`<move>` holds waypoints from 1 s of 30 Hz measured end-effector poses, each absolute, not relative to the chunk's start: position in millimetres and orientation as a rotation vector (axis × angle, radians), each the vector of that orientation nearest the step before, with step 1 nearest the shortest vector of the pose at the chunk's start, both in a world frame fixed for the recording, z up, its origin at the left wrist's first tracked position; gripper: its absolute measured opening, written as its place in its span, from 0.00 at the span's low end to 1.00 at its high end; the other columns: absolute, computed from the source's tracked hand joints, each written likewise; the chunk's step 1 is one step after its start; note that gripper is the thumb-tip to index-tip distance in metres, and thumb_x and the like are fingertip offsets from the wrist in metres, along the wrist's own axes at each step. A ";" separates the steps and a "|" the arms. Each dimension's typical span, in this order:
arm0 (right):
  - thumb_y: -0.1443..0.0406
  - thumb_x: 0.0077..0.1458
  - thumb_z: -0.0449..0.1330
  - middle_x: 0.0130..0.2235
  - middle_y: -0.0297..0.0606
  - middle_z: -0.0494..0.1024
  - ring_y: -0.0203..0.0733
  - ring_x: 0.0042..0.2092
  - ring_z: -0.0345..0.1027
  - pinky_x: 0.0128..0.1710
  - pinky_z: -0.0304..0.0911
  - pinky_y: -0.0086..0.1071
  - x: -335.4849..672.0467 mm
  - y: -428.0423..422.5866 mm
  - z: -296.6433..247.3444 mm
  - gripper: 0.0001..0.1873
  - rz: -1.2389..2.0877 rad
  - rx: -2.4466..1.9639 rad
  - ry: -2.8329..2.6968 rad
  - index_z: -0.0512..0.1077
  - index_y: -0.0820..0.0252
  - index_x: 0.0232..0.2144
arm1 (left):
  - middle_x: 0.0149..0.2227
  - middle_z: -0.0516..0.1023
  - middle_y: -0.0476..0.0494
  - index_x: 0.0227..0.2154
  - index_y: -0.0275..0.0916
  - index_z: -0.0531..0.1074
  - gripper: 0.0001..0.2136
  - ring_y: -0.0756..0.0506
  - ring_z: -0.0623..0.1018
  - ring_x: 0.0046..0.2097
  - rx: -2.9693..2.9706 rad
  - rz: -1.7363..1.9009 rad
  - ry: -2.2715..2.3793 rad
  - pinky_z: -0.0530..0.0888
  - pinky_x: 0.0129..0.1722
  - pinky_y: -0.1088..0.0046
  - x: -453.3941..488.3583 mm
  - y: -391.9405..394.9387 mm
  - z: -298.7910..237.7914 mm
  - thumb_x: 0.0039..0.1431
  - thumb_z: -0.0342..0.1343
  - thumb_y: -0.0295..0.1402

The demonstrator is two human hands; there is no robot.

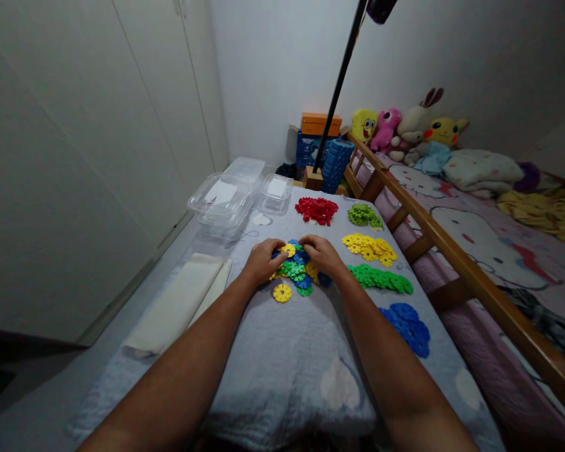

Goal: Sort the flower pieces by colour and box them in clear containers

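the left hand's [262, 259] fingers and the right hand's [324, 256] bend in from either side of a mixed pile [294, 270], though i cannot tell whether they grip any piece; its flat, notched discs overlap in yellow, blue and green, mid-cloth [282, 364]; a yellow disc [282, 298] lies just nearer, and single-colour piles of yellow [370, 248], green [381, 279] and blue [407, 326] sit to the right
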State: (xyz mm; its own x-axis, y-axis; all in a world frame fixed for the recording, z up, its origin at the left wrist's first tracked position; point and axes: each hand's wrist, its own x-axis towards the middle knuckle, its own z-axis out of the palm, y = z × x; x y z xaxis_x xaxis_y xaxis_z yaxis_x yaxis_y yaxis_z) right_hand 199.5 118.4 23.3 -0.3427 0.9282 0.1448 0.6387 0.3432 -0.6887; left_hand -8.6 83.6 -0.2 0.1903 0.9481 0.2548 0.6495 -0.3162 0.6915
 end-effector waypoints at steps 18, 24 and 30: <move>0.71 0.61 0.55 0.55 0.47 0.79 0.45 0.57 0.70 0.60 0.60 0.36 219.6 75.7 37.2 0.19 0.545 -1.601 -2.139 0.76 0.62 0.52 | 0.49 0.79 0.38 0.42 0.39 0.76 0.11 0.38 0.76 0.54 2.113 1.052 1.456 0.70 0.57 0.60 -1.4 72.3 -1.4 0.60 0.59 0.39; 0.69 0.58 0.62 0.55 0.52 0.77 0.52 0.58 0.67 0.60 0.57 0.39 238.1 33.2 34.5 0.22 0.310 -1.777 -2.307 0.74 0.64 0.55 | 0.31 0.71 0.46 0.21 0.41 0.66 0.12 0.45 0.74 0.37 1.858 1.202 1.662 0.70 0.45 0.67 -9.6 73.9 -1.6 0.60 0.53 0.34; 0.71 0.58 0.61 0.49 0.47 0.77 0.48 0.52 0.68 0.54 0.59 0.35 236.5 20.4 24.8 0.16 0.229 -1.851 -2.251 0.75 0.61 0.49 | 0.25 0.63 0.50 0.17 0.42 0.59 0.15 0.47 0.68 0.33 1.740 1.164 1.820 0.66 0.38 0.70 -20.3 75.4 -0.9 0.58 0.52 0.32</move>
State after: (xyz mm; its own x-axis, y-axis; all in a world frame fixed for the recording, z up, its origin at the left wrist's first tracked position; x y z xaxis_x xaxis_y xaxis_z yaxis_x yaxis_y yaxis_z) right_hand 236.5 20.4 24.8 -0.1840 0.9805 0.0688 0.9466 0.1956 -0.2565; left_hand -20.3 75.4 -0.9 -0.1725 0.9464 0.2732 0.6450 -0.1011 0.7575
